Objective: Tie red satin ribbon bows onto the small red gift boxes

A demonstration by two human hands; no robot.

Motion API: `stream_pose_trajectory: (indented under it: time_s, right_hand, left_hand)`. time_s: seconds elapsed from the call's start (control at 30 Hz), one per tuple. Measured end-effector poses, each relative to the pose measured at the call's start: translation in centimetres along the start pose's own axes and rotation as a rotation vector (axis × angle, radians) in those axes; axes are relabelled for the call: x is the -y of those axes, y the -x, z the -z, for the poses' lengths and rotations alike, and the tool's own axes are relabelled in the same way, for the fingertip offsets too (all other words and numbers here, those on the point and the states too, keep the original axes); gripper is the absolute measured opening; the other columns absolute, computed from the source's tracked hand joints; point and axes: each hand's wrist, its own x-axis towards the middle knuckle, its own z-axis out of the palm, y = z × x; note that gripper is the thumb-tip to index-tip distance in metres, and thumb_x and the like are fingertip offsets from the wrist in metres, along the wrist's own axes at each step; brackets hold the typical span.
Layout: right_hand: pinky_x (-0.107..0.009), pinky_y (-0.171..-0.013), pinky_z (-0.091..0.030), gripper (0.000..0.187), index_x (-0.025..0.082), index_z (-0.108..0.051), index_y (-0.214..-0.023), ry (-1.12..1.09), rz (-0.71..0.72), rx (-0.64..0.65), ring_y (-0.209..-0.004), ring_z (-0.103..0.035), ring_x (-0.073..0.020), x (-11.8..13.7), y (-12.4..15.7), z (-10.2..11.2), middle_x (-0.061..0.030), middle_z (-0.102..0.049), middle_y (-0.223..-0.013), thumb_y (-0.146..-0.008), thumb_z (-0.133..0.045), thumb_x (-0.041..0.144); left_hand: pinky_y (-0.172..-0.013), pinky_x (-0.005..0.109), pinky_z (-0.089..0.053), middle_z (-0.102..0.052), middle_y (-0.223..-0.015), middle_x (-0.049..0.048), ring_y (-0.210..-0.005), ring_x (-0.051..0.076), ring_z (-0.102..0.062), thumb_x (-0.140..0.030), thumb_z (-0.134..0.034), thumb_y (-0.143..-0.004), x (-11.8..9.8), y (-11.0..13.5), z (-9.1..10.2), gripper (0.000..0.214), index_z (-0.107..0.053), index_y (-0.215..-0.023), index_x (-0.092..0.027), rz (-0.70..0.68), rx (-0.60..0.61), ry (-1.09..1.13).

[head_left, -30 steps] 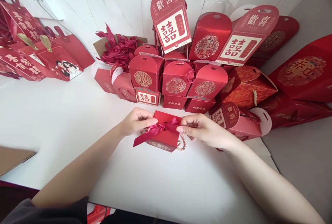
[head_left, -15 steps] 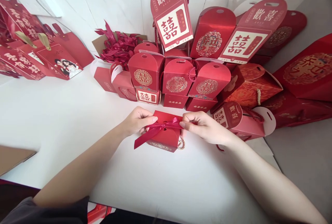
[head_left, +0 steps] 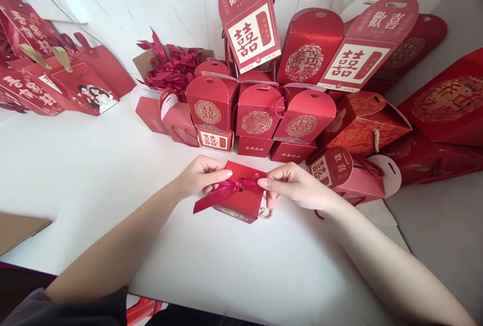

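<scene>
A small red gift box [head_left: 247, 204] lies on the white table in front of me, with a gold twisted cord [head_left: 266, 212] at its right side. Across its top runs a dark red satin ribbon [head_left: 219, 197], tied in a bow, one tail hanging to the left. My left hand [head_left: 206, 176] pinches the bow's left part between thumb and fingers at the box's edge. On the other side my right hand [head_left: 289, 185] pinches the bow's right part, its lower fingers beside the box. The fingertips under the ribbon are partly hidden.
Stacked red gift boxes [head_left: 254, 117] stand behind along the tiled wall, more at the right. A carton of dark red ribbons [head_left: 175, 67] sits behind them. Red paper bags [head_left: 85, 89] stand at the left. A brown cardboard piece [head_left: 20, 230] lies near the left edge.
The right thumb has shifted slightly left along the ribbon, and the right lower fingers now show beside the box. The left thumb has moved slightly right. Both hands keep their pinch.
</scene>
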Motion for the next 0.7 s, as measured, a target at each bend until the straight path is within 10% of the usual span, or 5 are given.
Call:
stream_pose_trajectory:
  time_s: [0.7]
  right_hand:
    - [-0.031, -0.076, -0.051, 0.040, 0.016, -0.067, -0.082, 0.162, 0.017, 0.207, -0.079, -0.068, -0.0180, -0.8, -0.4, 2.9, -0.0053, -0.073, -0.082, -0.094, -0.052, 0.051]
  left_hand:
    - [-0.043, 0.018, -0.030, -0.049, -0.049, -0.0041, -0.043, 0.005, -0.042, -0.035, -0.063, -0.087, 0.8, -0.3, 0.6, 0.040, -0.046, -0.057, -0.014, -0.067, 0.052, 0.072]
